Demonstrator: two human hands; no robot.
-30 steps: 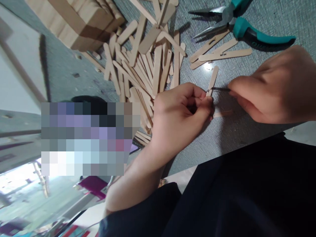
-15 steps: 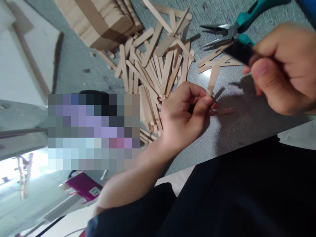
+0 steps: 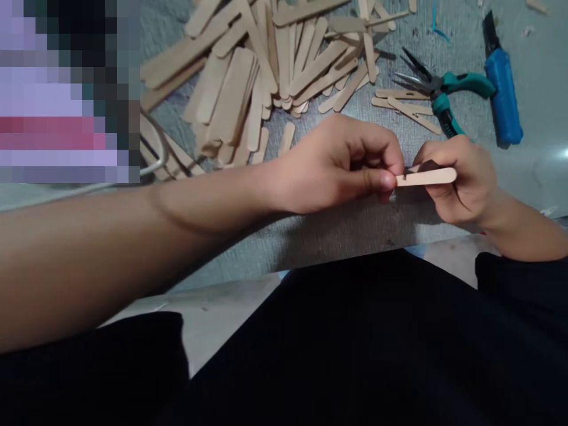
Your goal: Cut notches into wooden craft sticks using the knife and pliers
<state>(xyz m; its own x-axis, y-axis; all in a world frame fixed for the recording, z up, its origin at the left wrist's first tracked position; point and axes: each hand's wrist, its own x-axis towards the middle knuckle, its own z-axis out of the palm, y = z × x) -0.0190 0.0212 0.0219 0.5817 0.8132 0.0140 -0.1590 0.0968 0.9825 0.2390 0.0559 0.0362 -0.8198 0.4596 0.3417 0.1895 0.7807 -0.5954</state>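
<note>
My left hand (image 3: 341, 163) pinches one end of a pale wooden craft stick (image 3: 426, 176) between thumb and fingers. My right hand (image 3: 457, 177) is closed around the other end of the same stick, fingers curled behind it. The stick lies level between the two hands, just above the grey mat (image 3: 337, 231). A small notch shows near the end by my left thumb. Whether my right hand also holds a tool is hidden.
A heap of wooden craft sticks (image 3: 266, 65) spreads over the mat behind my hands. Teal-handled pliers (image 3: 439, 89) lie on a few notched sticks (image 3: 406, 106) at the back right. A blue utility knife (image 3: 501, 89) lies right of the pliers. My dark-clothed lap fills the foreground.
The view swung, so the pile now sits straight ahead. My right hand came down from by the pliers and took the stick's free end. The stick turned from upright to level.
</note>
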